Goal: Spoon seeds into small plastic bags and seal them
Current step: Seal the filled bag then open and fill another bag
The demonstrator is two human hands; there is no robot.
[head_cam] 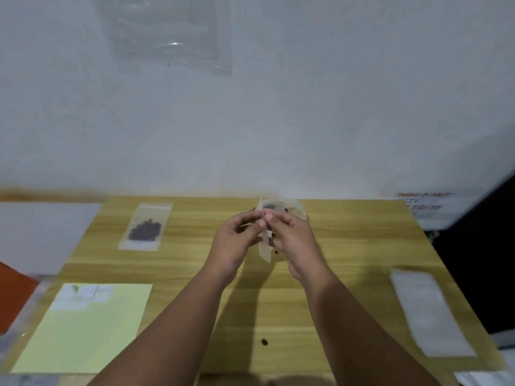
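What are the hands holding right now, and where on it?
A small plastic bag: the left hand and right hand both pinch it at its upper part, lower end hanging free.

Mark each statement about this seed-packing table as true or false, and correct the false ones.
1. Both hands pinch the same small plastic bag above the table. True: the left hand and the right hand pinch the small plastic bag between them.
2. The filled seed bag lies at the right edge of the table. False: the filled seed bag lies flat at the far left, touched by neither hand.
3. A loose seed lies on the wooden table close to the person. True: the loose seed sits on the wooden table between the forearms.
4. The pale yellow sheet lies at the far right. False: the pale yellow sheet lies at the near left.
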